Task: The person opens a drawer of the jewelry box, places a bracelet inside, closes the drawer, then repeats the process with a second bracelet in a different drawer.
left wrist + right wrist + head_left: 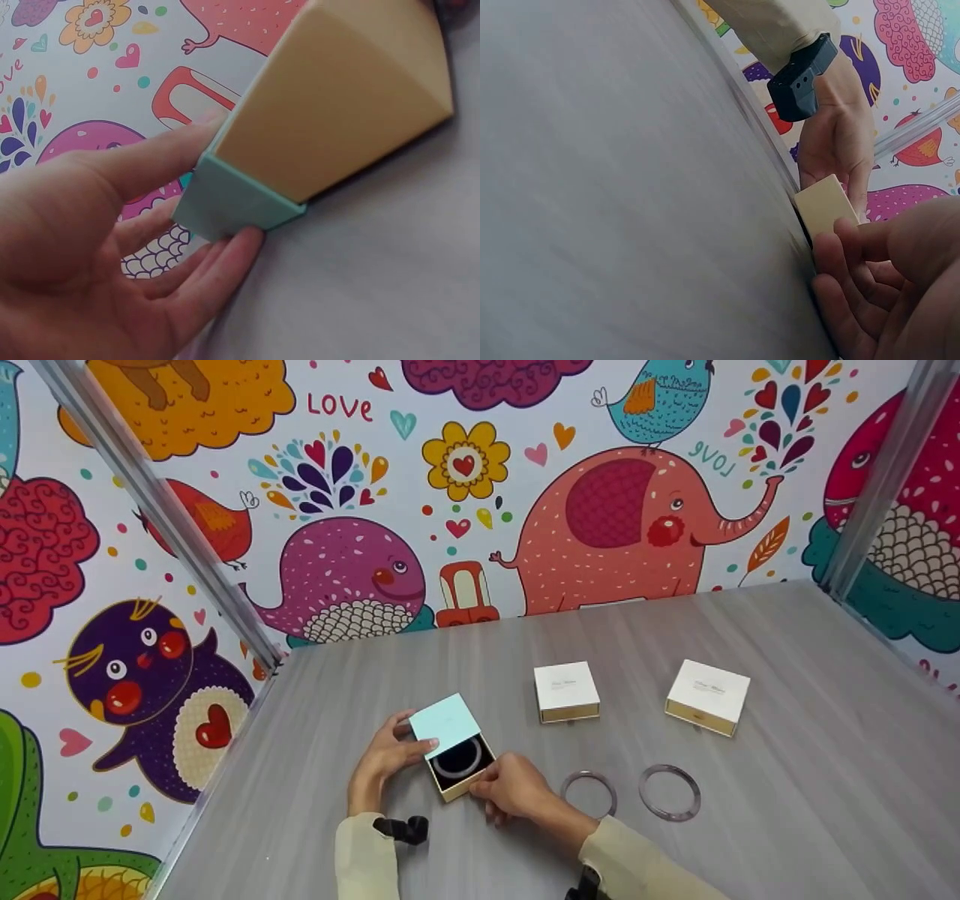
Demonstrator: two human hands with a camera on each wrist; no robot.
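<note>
Pointing its drawer (457,790) nearward, long axis slanting far-left, teal box (450,723) pinched in both hands' (384,761) (519,786) curled fingers (231,266)

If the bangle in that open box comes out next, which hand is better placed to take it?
Probably the right hand: it touches the uncovered end of the box, close to the bangle, while the left hand holds the turquoise cover.

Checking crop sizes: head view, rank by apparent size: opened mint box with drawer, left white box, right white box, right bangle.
1. Opened mint box
2. Right white box
3. Left white box, slightly smaller
4. Right bangle
</note>
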